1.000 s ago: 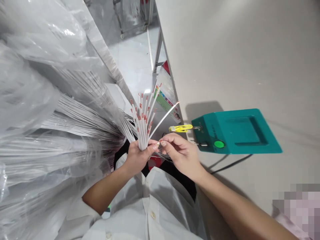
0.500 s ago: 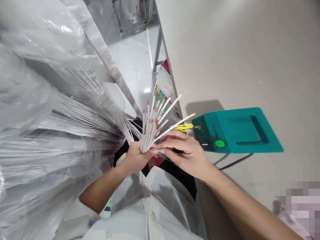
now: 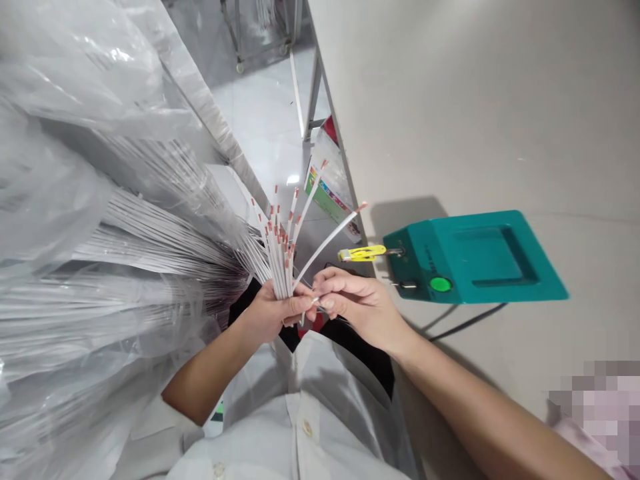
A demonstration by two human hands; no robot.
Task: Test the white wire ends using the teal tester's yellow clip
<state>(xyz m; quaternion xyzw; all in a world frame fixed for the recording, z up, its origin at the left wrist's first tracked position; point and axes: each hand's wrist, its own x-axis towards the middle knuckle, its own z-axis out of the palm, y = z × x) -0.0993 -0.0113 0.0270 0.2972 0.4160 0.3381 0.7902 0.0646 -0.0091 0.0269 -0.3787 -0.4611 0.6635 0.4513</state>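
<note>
My left hand [image 3: 270, 312] is closed around a bundle of white wires [image 3: 281, 267] with bare copper ends fanned upward. One wire leans out to the right, apart from the rest. My right hand [image 3: 353, 303] meets the left thumb at the foot of the bundle. Its thumb and forefinger are pinched together at a small pale piece between the hands, too small to make out. Just beyond the right hand, a teal device [image 3: 480, 257] with a lit green button [image 3: 441, 285] lies on the table. A yellow-sleeved clip [image 3: 365, 254] sticks out from its near side.
Many white wires [image 3: 165, 230], partly wrapped in clear plastic [image 3: 55, 167], hang over a rail on the left. The pale table [image 3: 450, 120] fills the right side, with a black cable [image 3: 470, 325] on it. A printed bag [image 3: 330, 193] stands below the table's edge.
The wire bundle has tipped left and stands more upright, its ends less spread to the right. My right hand has shifted slightly left and down, away from the yellow clip, which now shows fully.
</note>
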